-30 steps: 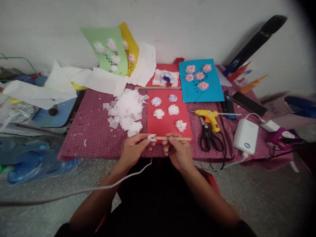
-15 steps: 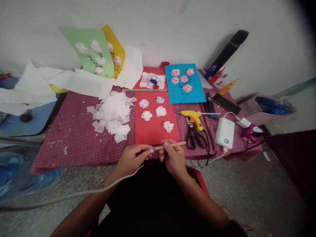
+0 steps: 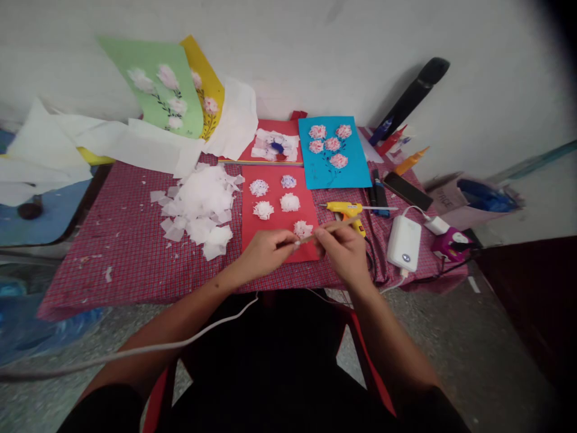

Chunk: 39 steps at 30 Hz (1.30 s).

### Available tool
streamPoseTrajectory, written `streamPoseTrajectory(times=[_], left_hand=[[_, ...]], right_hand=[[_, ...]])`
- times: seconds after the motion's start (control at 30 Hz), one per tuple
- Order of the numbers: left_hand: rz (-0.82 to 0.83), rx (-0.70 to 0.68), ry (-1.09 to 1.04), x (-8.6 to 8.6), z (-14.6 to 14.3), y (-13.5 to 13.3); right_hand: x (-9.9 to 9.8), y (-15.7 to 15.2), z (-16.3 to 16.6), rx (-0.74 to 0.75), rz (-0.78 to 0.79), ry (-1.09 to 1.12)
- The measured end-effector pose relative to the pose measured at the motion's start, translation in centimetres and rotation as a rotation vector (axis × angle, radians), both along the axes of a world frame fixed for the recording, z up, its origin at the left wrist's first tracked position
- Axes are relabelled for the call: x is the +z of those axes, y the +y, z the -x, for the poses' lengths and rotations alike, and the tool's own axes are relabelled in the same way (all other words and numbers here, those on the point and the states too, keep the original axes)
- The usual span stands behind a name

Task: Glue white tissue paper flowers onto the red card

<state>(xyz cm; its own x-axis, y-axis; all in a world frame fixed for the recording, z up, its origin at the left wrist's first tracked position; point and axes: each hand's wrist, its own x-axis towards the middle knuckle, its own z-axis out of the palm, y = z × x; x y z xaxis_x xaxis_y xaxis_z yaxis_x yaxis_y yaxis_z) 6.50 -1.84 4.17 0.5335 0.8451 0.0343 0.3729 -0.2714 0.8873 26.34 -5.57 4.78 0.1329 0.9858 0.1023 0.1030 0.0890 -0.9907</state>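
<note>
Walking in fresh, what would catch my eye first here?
Probably the bright red sheet in the middle, dotted with five ruffled puffs. Above its near part, the left hand pinches one end of a thin stick held in the right hand. A heap of white paper pieces lies to the left, and a blue sheet with pink-and-white flowers to the right, behind.

Plain black clothing (image 3: pixel 270 367) covers torso and lap — so dark that hardly a fold shows. The black sleeves are short: left sleeve (image 3: pixel 106 409) and right sleeve (image 3: pixel 439 409) leave both forearms bare — a small round spot (image 3: pixel 217 285) marks the left one.
</note>
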Motion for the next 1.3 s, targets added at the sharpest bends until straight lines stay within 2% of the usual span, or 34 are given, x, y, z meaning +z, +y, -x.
streamPoseTrajectory(times=[0.13, 0.27, 0.4, 0.57, 1.1, 1.3], left_hand=[[-0.069, -0.072, -0.021, 0.0, -2.0, 4.3], [-0.173, -0.151, 0.038, -1.0, -3.0, 6.7], [-0.273, -0.178, 0.097, -2.2, -3.1, 7.2], [-0.315, -0.217, 0.136, -2.9, -2.9, 7.0], [-0.263, -0.218, 0.143, -2.7, -3.2, 7.1], [-0.267, -0.217, 0.129, -3.2, -3.1, 7.3]], right_hand=[[3.0, 4.5, -1.1, 0.076, -0.112, -0.319], [4.6, 6.5, -1.5, 0.198, -0.162, -0.571], [4.0, 6.6, -1.8, 0.233, -0.161, -0.676], [3.1, 6.4, -1.9, 0.290, -0.176, -0.684], [1.7, 6.3, -2.3, 0.252, -0.166, -0.737], [1.0, 6.1, -2.4, 0.294, -0.183, -0.732]])
